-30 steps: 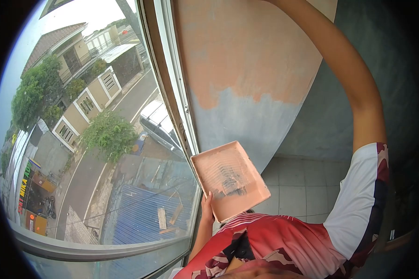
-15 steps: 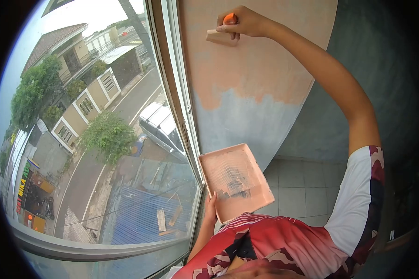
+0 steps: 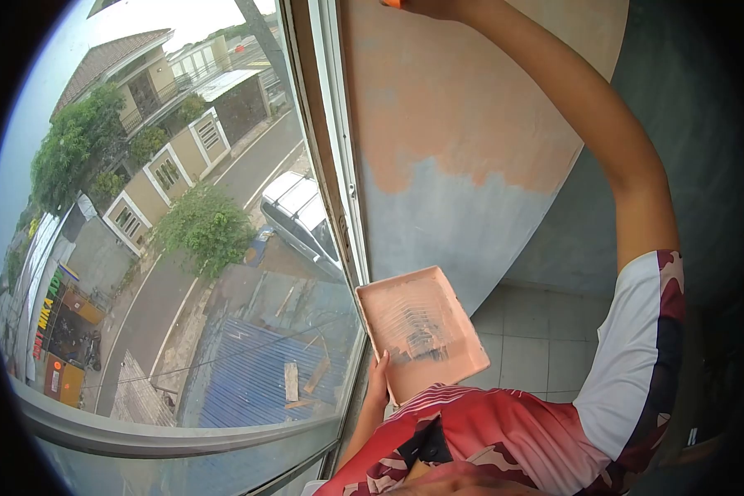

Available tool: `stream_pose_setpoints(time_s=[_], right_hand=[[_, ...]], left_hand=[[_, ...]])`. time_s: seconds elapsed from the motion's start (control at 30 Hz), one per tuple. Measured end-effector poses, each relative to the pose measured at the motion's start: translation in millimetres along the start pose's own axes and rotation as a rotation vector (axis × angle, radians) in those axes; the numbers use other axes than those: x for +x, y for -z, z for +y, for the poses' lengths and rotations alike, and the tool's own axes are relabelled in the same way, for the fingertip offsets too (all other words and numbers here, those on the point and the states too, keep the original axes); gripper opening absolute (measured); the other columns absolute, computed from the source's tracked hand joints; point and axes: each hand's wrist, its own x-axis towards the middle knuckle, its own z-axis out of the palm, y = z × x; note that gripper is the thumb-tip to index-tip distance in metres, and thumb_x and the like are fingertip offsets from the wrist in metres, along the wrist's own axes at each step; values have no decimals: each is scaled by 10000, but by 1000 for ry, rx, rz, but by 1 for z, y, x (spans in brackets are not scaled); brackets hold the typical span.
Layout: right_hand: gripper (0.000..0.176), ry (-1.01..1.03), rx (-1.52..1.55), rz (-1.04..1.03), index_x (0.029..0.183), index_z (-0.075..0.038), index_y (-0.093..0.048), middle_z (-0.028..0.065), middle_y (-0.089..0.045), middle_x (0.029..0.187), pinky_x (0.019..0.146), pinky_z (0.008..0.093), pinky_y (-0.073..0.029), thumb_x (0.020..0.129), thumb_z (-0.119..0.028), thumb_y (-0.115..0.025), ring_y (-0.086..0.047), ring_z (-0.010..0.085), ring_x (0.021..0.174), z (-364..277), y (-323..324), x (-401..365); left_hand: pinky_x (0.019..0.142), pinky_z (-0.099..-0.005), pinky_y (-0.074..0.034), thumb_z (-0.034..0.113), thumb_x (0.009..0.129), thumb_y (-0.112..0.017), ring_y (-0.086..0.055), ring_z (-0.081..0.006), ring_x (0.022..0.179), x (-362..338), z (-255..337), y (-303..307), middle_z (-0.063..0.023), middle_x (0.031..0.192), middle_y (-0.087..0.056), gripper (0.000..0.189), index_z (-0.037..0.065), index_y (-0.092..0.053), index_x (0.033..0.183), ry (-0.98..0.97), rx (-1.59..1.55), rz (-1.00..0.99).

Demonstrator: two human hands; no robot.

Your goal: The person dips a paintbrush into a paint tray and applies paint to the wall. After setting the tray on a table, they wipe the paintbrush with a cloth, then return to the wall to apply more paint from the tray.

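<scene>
With my left hand [image 3: 379,380] I hold the left edge of a peach paint tray [image 3: 455,331], whose ribbed middle shows dark grey patches. The tray is tilted in front of my body. My right hand [image 3: 434,7] is raised to the top edge of the view, closed around an orange handle [image 3: 394,3]; the rest of that tool is out of view. Beneath it, the wall [image 3: 471,215] has peach paint on its upper part and bare grey-blue below, with an uneven border between them.
A window frame [image 3: 339,165] runs along the left of the wall. Through the glass show a street, a white car [image 3: 298,202], trees and houses. Grey floor tiles [image 3: 523,360] lie below right, beside a dark wall [image 3: 587,207].
My right hand has moved up with the orange-handled tool, which has mostly left the view. The scene has shifted slightly to the right. My left hand still holds the tray.
</scene>
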Motion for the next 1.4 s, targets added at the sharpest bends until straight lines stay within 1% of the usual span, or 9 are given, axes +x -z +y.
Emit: stream_pose_setpoints(time_s=[0.17,0.27,0.33,0.57,0.67,1.07,1.17,1.27,1.4], right_hand=[[123,244,126,-277,774,-86,-568,39,-567,884,724,313,-521,823,-81,-680,-642,174,915,-88,-17,-80],[105,-29,408,-429,810,-70,-599,39,-586,855,700,319,-539,878,-102,-674,-658,172,815,-114,26,-75],[106,-654,1029,-494,877,-52,-642,49,-626,817,670,321,-559,936,-137,-663,-671,155,737,-111,37,-67],[62,-830,787,-244,934,12,-670,105,-679,790,636,286,-579,926,-49,-669,-692,138,720,-37,27,-31],[84,-590,761,128,908,8,-672,60,-690,777,642,273,-586,954,-61,-660,-683,122,695,-29,15,-29],[177,-589,752,-37,967,-25,-684,55,-678,739,593,266,-571,996,-196,-646,-688,119,679,-82,-4,-62],[189,-859,1001,-258,966,-41,-683,45,-697,810,700,274,-593,1003,-220,-637,-707,166,703,-82,0,-55],[435,-611,749,-501,638,-50,-440,48,-462,559,544,299,-495,953,-226,-683,-509,100,556,-70,-6,-51],[380,-754,721,-335,658,-72,-497,63,-483,567,548,332,-509,945,-231,-689,-499,105,534,-59,14,-33]], left_hand=[[1027,-380,-450,373,1007,-594,-567,-245,1215,5,-2,7,-139,1361,-568,608,19,-428,1472,3,20,-16],[1010,-373,-458,368,1007,-596,-576,-235,1192,5,5,9,-130,1349,-575,595,20,-439,1463,15,35,-28],[999,-369,-465,366,1007,-597,-581,-230,1179,6,7,8,-126,1343,-578,587,20,-446,1457,13,41,-44],[975,-364,-480,356,1010,-595,-595,-228,1155,11,8,13,-133,1304,-601,550,6,-476,1418,-4,76,-54],[970,-367,-483,351,1012,-593,-603,-228,1138,10,4,10,-132,1288,-608,537,6,-483,1409,7,35,-52],[939,-344,-485,327,1021,-580,-604,-195,1097,14,-2,9,-106,1235,-616,493,3,-489,1381,-15,6,-63],[935,-342,-485,327,1020,-582,-604,-194,1092,8,3,3,-106,1232,-615,483,10,-494,1374,0,32,-59],[933,-349,-487,328,1019,-582,-606,-198,1089,3,7,0,-103,1227,-617,483,12,-494,1374,-5,75,-29],[970,-348,-477,347,1010,-601,-597,-207,1140,6,3,0,-124,1269,-609,519,27,-483,1400,-46,49,-42]])
